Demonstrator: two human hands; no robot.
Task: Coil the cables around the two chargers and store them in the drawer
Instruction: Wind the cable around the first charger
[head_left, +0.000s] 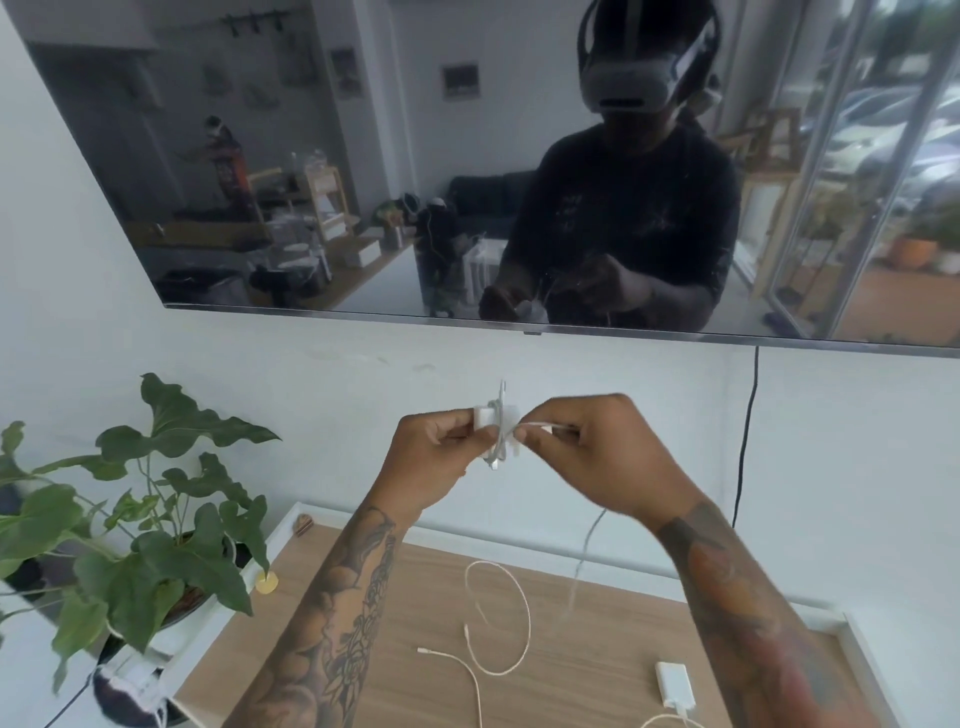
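Above the wooden tabletop (415, 571), raised in front of the white wall, the first charger (491, 418) is pinched in the left hand (431, 447) with several turns of white cable (540, 427) already around it, so the winding of the first of the two looks to be in hand. The right hand (597, 452) is closed on the cable just beside the charger, finger and thumb drawing it taut, while the loose tail drops from that hand toward the tabletop. The next move likely calls for passing the tail round the block again while keeping tension. Both forearms rise from the tabletop's near edge, wrists bent inward. The second charger (674, 683) lies on the tabletop at its near right, its cable (498, 618) looped loosely at centre. No drawer is in view.
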